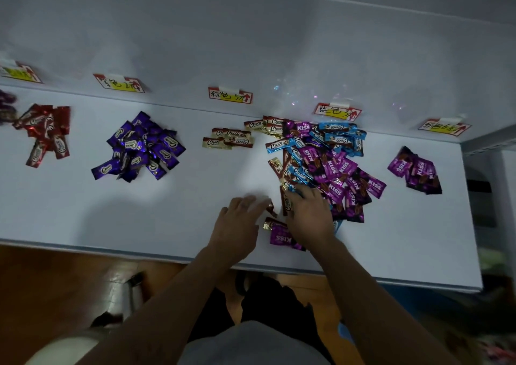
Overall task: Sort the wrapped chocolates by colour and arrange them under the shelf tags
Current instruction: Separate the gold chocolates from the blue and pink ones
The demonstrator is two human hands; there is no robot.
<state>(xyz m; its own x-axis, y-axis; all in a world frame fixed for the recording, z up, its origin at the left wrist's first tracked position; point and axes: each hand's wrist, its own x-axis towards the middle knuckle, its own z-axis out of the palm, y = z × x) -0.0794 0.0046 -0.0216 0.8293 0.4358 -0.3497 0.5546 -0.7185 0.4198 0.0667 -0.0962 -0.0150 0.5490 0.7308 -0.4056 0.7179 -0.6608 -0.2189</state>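
Observation:
Wrapped chocolates lie on a white shelf (167, 225) below a row of handwritten tags (230, 95). A red pile (44, 133), a dark purple pile (141, 146), a small gold-brown group (229, 138) and a small magenta group (416, 172) lie apart. A large mixed heap (326, 163) of blue, magenta and gold-brown pieces sits right of centre. My left hand (237, 227) lies flat, fingers straight, fingertips touching a brown piece (271, 207). My right hand (310, 216) rests on the heap's near edge, fingers over the wrappers; whether it grips one is hidden. A magenta piece (282, 239) lies between my wrists.
The shelf's front edge (139, 253) runs just below my wrists, with a wooden floor (55, 281) beneath. More purple wrappers (7, 105) show at the far left edge. A grey upright (485, 141) bounds the shelf on the right.

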